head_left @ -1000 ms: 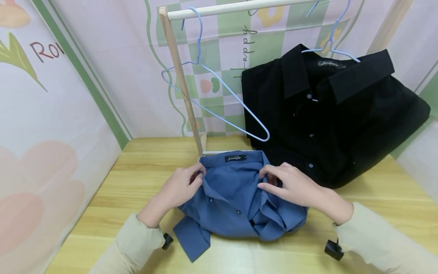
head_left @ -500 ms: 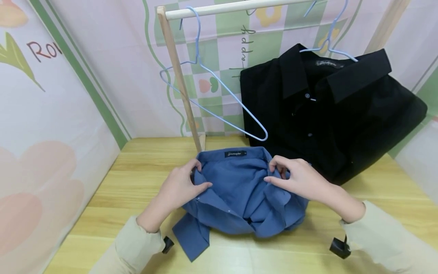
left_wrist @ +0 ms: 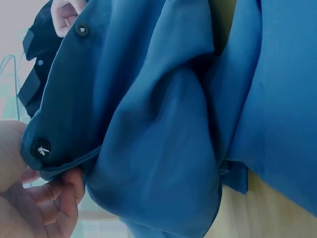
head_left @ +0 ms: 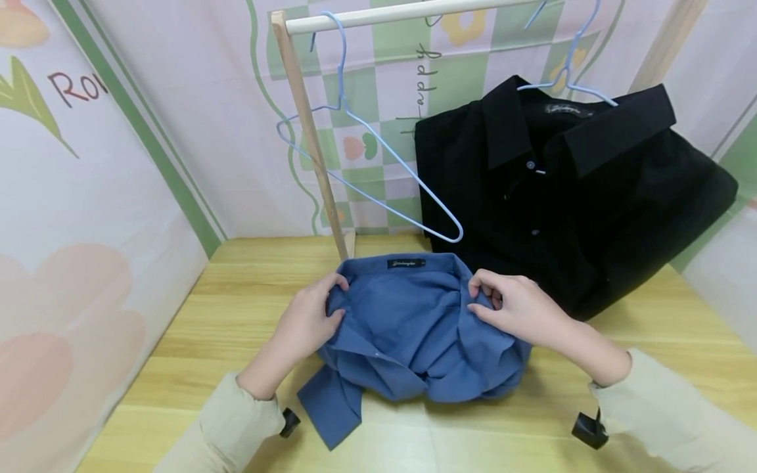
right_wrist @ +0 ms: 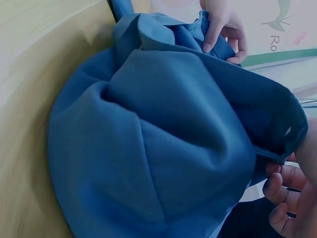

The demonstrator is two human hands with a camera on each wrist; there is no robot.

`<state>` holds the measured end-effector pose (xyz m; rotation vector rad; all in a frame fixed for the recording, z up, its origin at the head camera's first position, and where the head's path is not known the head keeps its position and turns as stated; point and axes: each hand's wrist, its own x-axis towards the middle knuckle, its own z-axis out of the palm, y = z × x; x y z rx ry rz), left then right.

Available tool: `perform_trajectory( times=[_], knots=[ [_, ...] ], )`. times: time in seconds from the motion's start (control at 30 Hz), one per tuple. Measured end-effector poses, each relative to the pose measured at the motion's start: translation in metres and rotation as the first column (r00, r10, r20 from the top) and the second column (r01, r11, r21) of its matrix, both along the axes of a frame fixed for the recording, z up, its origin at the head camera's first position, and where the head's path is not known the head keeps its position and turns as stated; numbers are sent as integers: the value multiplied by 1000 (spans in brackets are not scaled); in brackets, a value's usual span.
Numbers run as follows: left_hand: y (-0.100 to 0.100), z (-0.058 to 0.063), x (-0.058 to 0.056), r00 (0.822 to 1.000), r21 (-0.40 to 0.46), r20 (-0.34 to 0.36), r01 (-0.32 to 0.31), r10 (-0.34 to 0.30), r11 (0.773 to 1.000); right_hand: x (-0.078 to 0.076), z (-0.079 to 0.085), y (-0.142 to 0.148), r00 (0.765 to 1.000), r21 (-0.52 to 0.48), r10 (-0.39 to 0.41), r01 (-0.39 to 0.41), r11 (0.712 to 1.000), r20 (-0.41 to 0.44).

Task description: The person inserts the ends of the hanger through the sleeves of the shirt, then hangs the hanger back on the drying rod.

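Since the blue shirt (head_left: 405, 335) looks light and limp, hold it by the likely firmer neckline edges (left_wrist: 64, 104), where your left hand (head_left: 307, 315) and right hand (head_left: 519, 307) each pinch cloth.

The bare left hand (head_left: 307, 318) and bare right hand (head_left: 516, 307) have moved farther apart, and the blue cloth button-up shirt (head_left: 408, 322) gapes wider at the neck

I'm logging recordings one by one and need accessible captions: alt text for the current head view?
A person's left hand and right hand hold a blue button-up shirt by either side of its open neckline on a wood-grain table; behind it, a bare light-blue hanger and a black collared shirt hang from a wooden clothes rack.
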<state>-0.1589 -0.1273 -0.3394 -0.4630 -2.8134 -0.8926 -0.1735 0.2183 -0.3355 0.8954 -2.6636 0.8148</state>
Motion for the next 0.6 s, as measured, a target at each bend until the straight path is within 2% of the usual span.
perform_trajectory(
  times=[0.13,0.3,0.47,0.6],
  knots=[
    [-4,1,0,999,-7,-36,-13,13,1000,0,3,3,999,7,-30,30,1000,-22],
    [-8,6,0,991,-3,-123,-43,42,999,0,8,5,991,10,-75,77,997,-111],
    [-11,9,1,979,26,-197,-51,55,998,-1,13,9,973,8,-92,96,995,-212],
    [-13,10,2,962,25,-267,-58,63,998,-3,16,13,952,8,-94,100,995,-291]
  ],
)
